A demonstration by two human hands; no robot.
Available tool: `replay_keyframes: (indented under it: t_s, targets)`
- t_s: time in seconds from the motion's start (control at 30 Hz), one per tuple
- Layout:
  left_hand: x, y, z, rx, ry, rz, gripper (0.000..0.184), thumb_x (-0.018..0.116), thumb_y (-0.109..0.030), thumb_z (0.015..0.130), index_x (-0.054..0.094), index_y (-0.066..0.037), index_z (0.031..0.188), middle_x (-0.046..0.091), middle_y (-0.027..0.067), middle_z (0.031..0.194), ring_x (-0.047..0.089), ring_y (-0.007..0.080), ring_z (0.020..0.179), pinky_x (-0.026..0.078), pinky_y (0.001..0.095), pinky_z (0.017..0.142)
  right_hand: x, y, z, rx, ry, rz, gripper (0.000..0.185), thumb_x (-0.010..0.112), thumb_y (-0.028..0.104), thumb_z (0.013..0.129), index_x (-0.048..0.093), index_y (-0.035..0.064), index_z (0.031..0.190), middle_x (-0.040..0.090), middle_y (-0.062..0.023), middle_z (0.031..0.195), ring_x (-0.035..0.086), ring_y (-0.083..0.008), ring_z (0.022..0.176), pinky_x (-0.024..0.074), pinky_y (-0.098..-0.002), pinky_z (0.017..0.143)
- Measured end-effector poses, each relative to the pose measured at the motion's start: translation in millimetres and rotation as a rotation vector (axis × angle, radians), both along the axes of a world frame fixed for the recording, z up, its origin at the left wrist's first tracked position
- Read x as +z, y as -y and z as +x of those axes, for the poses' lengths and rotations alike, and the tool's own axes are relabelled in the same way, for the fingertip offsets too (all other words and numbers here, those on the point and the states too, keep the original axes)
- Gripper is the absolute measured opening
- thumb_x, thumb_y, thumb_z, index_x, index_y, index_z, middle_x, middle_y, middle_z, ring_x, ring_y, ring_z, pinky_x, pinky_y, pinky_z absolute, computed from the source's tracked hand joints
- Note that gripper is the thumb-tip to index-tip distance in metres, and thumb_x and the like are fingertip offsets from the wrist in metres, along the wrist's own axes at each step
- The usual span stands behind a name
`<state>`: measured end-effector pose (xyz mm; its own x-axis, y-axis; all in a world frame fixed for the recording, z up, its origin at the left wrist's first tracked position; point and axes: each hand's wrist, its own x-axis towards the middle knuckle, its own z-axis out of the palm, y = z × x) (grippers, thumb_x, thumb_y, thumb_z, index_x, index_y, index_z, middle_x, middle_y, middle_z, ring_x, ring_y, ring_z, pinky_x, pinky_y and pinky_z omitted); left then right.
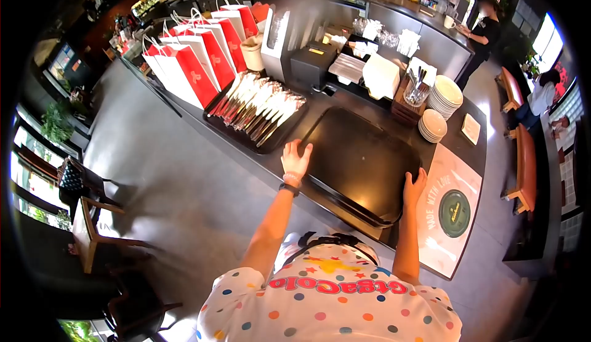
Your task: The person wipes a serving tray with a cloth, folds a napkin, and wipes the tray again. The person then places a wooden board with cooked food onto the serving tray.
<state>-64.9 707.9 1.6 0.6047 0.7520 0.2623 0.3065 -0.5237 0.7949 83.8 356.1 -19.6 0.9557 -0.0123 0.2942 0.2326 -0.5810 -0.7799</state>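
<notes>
A black rectangular serving tray [363, 157] lies on the counter in front of me, with the rim of at least one more tray showing beneath its near edge. At its left side is my left hand [297, 160], thumb toward the rim and fingers along the outside. My right hand [415, 189] holds the opposite side in a similar way, its thumb near the rim. The undersides of both hands' grips are hidden. Left of my left hand, another black tray [212, 115] carries many wrapped cutlery sets [261, 105].
Red-and-white paper bags [197, 74] stand at the counter's left. Behind are a black box [313, 62], a cutlery holder [417, 89] and stacked plates [444, 96]. A printed placemat [449, 213] lies at right. One person [486, 34] stands behind the counter's right end; another [542, 99] is farther right.
</notes>
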Motion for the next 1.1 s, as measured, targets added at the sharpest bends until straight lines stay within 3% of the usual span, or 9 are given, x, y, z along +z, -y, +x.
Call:
replay_keyframes:
  t_s: [0.2,0.33,0.5,0.63,0.7,0.83,0.93,1.0,1.1]
  targets:
    - [28,15,-14,-0.109,-0.344,0.359,0.087,0.046,-0.066,0.082,0.016,-0.018,0.148,0.000,0.0090,0.155,-0.001,0.0282,0.143,0.003,0.0665,0.104,65,-59,-51,0.049,0.234,-0.663,0.076,0.056,0.044,0.085,0.026,0.0065,0.143,0.012,-0.0156,0.153,0.011,-0.0350,0.141,0.0098,-0.0664,0.104]
    - [31,13,-11,-0.173,-0.425,0.283,0.088,0.046,-0.068,0.081,0.024,-0.012,0.145,0.023,0.0102,0.151,0.017,0.0275,0.140,0.007,0.0617,0.108,63,-102,-81,0.292,0.099,-0.798,0.066,0.039,0.051,0.092,0.032,0.0082,0.141,0.026,-0.0085,0.150,0.017,-0.0240,0.140,0.0012,-0.0618,0.108]
    - [10,-2,-42,-0.334,-0.198,0.145,0.081,0.053,-0.056,0.085,0.024,-0.011,0.145,0.025,0.0112,0.150,0.019,0.0282,0.140,0.016,0.0523,0.110,61,-115,-77,0.302,0.063,-0.772,0.066,0.041,0.051,0.091,0.032,0.0098,0.142,0.024,-0.0079,0.151,0.016,-0.0242,0.141,0.0008,-0.0603,0.108]
    - [-4,13,-122,-0.067,-0.083,0.231,0.076,0.055,-0.047,0.086,0.027,-0.006,0.143,0.027,0.0117,0.149,0.020,0.0282,0.139,0.012,0.0529,0.111,56,-115,-74,0.312,0.048,-0.796,0.065,0.043,0.047,0.092,0.031,0.0072,0.142,0.022,-0.0087,0.152,0.014,-0.0256,0.141,0.0043,-0.0620,0.107]
    - [-22,14,-186,0.126,-0.281,0.302,0.073,0.058,-0.046,0.084,0.033,-0.007,0.141,0.027,0.0117,0.149,0.022,0.0296,0.138,0.012,0.0568,0.109,56,-119,-75,0.327,0.093,-0.782,0.065,0.043,0.045,0.092,0.031,0.0044,0.141,0.020,-0.0086,0.152,0.013,-0.0258,0.141,0.0061,-0.0629,0.107]
    - [-109,46,-336,0.625,-0.694,-0.009,0.053,0.060,-0.048,0.080,0.061,-0.009,0.116,0.025,0.0061,0.149,0.016,0.0251,0.139,0.009,0.0693,0.100,63,-146,-73,0.412,0.119,-0.755,0.067,0.044,0.045,0.092,0.033,-0.0020,0.139,0.020,-0.0088,0.152,0.012,-0.0248,0.142,0.0052,-0.0624,0.107]
    - [-189,101,-454,0.866,-1.126,-0.354,0.064,0.048,-0.060,0.082,0.053,-0.016,0.128,0.023,0.0035,0.149,0.018,0.0216,0.137,0.013,0.0693,0.099,60,-181,-70,0.492,0.161,-0.749,0.068,0.042,0.048,0.092,0.035,-0.0019,0.138,0.023,-0.0115,0.151,0.012,-0.0255,0.142,0.0047,-0.0629,0.107]
    - [-210,131,-499,0.908,-1.340,-0.937,0.069,0.043,-0.064,0.083,0.049,-0.017,0.132,0.019,0.0003,0.152,0.016,0.0209,0.138,0.015,0.0698,0.099,57,-209,-77,0.574,0.209,-0.748,0.066,0.043,0.049,0.091,0.039,0.0004,0.136,0.023,-0.0133,0.150,0.013,-0.0283,0.141,0.0072,-0.0662,0.105]
    - [-227,159,-510,0.676,-1.237,-1.224,0.067,0.043,-0.064,0.083,0.050,-0.017,0.131,0.021,0.0009,0.150,0.018,0.0213,0.137,0.016,0.0684,0.099,58,-250,-118,0.799,0.394,-0.604,0.059,0.051,0.044,0.088,0.047,0.0018,0.129,0.026,-0.0174,0.148,0.015,-0.0345,0.140,0.0126,-0.0706,0.100]
